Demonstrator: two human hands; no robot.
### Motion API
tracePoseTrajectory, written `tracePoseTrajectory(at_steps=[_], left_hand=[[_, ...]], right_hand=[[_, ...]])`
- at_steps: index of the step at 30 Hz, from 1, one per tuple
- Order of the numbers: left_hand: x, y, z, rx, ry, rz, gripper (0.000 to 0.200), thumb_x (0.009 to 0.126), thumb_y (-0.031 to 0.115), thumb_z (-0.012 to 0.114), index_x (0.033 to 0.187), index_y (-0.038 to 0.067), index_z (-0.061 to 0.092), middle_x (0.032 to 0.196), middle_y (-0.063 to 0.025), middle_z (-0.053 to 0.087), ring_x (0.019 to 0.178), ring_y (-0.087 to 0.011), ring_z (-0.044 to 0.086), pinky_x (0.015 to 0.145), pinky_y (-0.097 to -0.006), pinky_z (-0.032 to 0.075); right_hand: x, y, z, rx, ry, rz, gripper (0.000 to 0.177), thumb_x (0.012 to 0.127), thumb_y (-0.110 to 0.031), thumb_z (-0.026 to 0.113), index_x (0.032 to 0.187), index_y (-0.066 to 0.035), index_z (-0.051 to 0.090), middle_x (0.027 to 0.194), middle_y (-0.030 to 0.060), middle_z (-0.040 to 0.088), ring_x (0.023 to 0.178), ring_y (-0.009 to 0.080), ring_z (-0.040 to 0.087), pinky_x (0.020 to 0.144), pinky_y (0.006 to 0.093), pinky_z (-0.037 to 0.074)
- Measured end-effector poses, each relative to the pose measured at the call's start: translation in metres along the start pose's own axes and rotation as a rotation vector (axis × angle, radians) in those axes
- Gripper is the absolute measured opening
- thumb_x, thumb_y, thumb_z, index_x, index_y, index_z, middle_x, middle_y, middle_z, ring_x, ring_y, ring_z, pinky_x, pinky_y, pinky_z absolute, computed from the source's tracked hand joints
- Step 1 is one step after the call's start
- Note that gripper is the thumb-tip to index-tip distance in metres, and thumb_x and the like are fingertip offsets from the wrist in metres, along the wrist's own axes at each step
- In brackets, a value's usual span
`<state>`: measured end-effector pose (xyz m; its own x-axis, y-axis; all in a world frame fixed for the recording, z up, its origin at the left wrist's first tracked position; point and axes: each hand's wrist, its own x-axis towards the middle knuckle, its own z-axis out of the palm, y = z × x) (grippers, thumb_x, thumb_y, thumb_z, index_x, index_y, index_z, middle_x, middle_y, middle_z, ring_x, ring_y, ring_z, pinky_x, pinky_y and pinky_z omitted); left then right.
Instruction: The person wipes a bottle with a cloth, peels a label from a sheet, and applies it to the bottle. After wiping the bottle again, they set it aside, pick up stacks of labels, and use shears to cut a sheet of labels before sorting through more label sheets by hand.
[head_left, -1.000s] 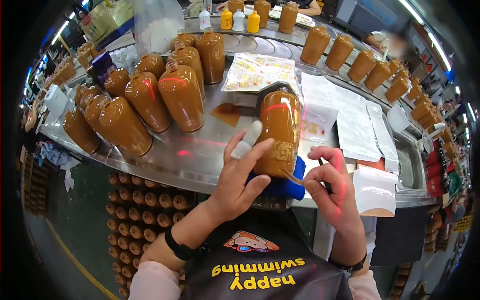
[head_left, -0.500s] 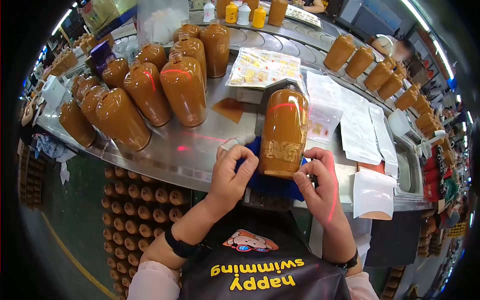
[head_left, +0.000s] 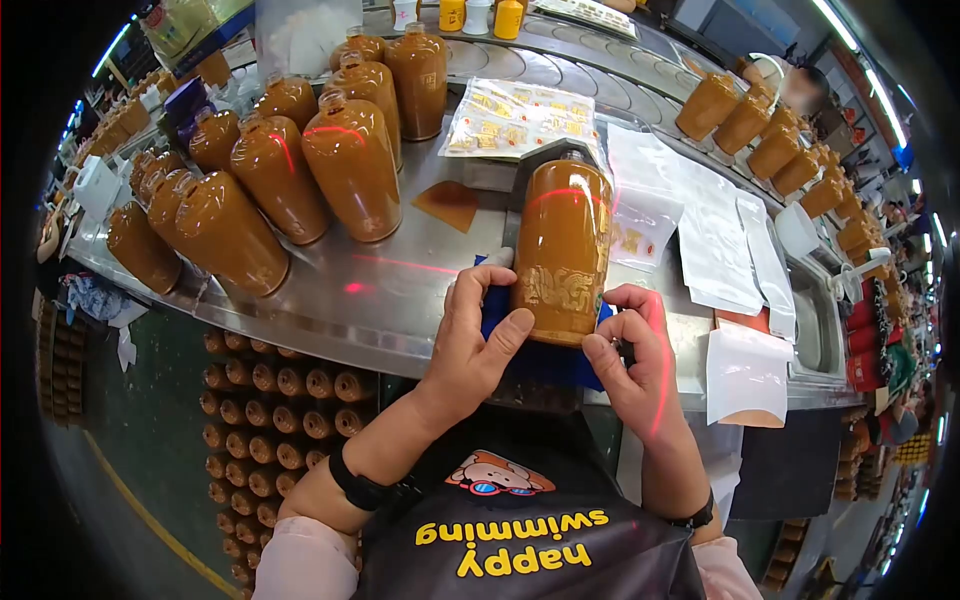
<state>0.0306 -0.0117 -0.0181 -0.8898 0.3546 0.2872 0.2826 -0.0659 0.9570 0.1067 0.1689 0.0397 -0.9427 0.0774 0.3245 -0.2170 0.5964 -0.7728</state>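
A glossy brown bottle [head_left: 562, 235] with a gold dragon-like pattern near its base leans back on a dark stand [head_left: 530, 175] over a blue cloth [head_left: 590, 375]. My left hand [head_left: 472, 335] grips its lower left side, the fingers along the side and the thumb by the base. At least one left finger wears a pale cover. My right hand [head_left: 635, 350] has curled fingers and thumb at the lower right edge of the bottle. Part of that grip is hidden behind the bottle.
Several brown bottles [head_left: 350, 165] stand on the steel table to the left. Behind lies a sheet of gold stickers [head_left: 515, 118]; white sheets [head_left: 715, 240] lie to the right near a sink [head_left: 822, 330]. More bottles [head_left: 285, 415] are stacked below. A co-worker [head_left: 790, 85] sits beyond the conveyor.
My left hand has moved up and right from a pinch beside the bottle to contact with its side. The pattern has turned slightly, and the pale strip at the base no longer shows.
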Motion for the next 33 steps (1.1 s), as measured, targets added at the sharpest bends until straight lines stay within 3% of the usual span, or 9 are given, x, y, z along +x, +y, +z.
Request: tracePoseTrajectory(at_steps=[24,27,31,33], left_hand=[[0.004,0.005,0.001,0.155,0.002,0.044,0.053,0.088,0.032,0.064,0.12,0.0,0.038,0.115,-0.0182,0.046,0.111,-0.0285,0.045,0.098,-0.0384,0.035],[0.004,-0.001,0.002,-0.316,0.005,-0.06,0.053,0.089,0.032,0.063,0.122,0.0,0.038,0.117,-0.0174,0.045,0.114,-0.0267,0.044,0.099,-0.0373,0.034],[0.001,-0.003,0.004,0.045,-0.018,0.052,0.051,0.091,0.03,0.061,0.123,-0.001,0.037,0.121,-0.0163,0.043,0.115,-0.025,0.043,0.102,-0.0354,0.032],[0.001,-0.004,0.003,0.032,-0.049,0.043,0.048,0.093,0.027,0.058,0.126,0.0,0.035,0.121,-0.0119,0.042,0.116,-0.0189,0.038,0.103,-0.032,0.028]], right_hand=[[0.001,0.01,0.002,0.06,-0.017,0.034,0.016,0.085,-0.012,0.067,0.081,-0.002,0.055,0.109,0.0149,0.047,0.1,0.025,0.048,0.088,0.0335,0.04],[0.0,0.013,0.001,0.064,-0.026,0.033,0.017,0.085,-0.013,0.066,0.081,-0.002,0.055,0.109,0.0149,0.046,0.101,0.0249,0.048,0.088,0.0336,0.04],[0.0,0.011,0.0,0.085,-0.042,0.059,0.017,0.085,-0.014,0.066,0.081,-0.003,0.054,0.11,0.0147,0.045,0.103,0.0252,0.046,0.09,0.0339,0.038],[-0.001,0.014,0.0,0.076,-0.045,0.041,0.018,0.085,-0.015,0.066,0.081,-0.003,0.054,0.11,0.0147,0.045,0.104,0.0254,0.046,0.091,0.034,0.038]])
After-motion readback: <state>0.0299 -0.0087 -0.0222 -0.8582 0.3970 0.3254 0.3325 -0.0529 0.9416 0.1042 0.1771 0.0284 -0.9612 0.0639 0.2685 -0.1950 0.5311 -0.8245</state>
